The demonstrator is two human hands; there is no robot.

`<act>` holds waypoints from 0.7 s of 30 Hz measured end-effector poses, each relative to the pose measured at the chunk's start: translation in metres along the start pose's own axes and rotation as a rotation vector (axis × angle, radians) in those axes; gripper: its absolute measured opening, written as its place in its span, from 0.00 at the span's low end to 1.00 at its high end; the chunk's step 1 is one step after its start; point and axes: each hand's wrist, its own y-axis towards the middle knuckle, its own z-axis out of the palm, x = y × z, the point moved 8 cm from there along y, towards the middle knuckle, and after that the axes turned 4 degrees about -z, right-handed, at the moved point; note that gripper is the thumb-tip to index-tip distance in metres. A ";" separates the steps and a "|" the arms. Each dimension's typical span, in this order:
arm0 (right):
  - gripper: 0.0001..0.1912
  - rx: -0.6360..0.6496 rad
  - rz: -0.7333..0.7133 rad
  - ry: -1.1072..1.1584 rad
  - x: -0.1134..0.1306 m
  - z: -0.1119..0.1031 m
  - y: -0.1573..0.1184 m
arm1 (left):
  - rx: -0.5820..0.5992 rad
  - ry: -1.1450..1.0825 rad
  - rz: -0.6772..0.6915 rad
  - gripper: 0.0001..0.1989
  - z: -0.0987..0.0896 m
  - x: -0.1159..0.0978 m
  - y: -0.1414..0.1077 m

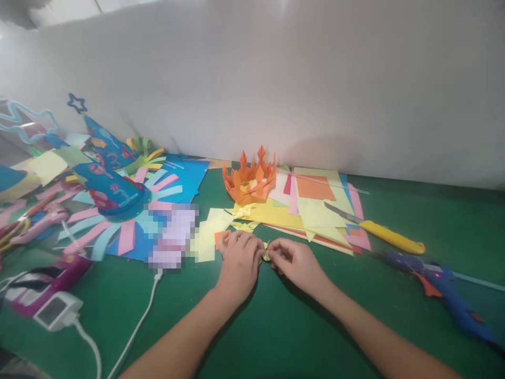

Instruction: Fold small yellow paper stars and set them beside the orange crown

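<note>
My left hand (pixel 241 263) and my right hand (pixel 294 262) meet over the green table, both closed on a small yellow paper piece (pixel 266 252) between their fingertips. Much of that piece is hidden by the fingers. Just beyond my left hand lie two folded yellow paper shapes, one (pixel 244 226) close to the fingers and another (pixel 241 211) farther back. An orange paper square (pixel 221 239) shows beside my left fingers, next to pale yellow sheets (pixel 205 242). Behind them stands an orange folded-paper crown (pixel 250 181).
To the right lie stacked coloured papers (pixel 321 210), a yellow-handled knife (pixel 390 237) and a blue glue gun (pixel 445 284). Blue decorated cone hats (pixel 106 184) with paper strips stand left. A white cable (pixel 144 316) and a power strip (pixel 51 284) are at the lower left.
</note>
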 end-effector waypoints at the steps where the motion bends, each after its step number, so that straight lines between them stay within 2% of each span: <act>1: 0.08 -0.011 -0.005 -0.015 0.001 -0.001 0.000 | 0.003 0.003 -0.002 0.08 0.000 0.000 0.000; 9: 0.10 -0.007 -0.046 -0.086 0.003 -0.001 0.000 | -0.006 0.006 0.003 0.08 0.000 -0.002 -0.001; 15: 0.10 -0.034 0.014 0.020 -0.003 -0.002 -0.002 | -0.039 0.020 -0.049 0.06 -0.001 0.004 -0.003; 21: 0.11 -0.049 0.079 0.169 -0.007 -0.001 -0.003 | -0.006 -0.049 -0.101 0.05 0.003 0.008 -0.003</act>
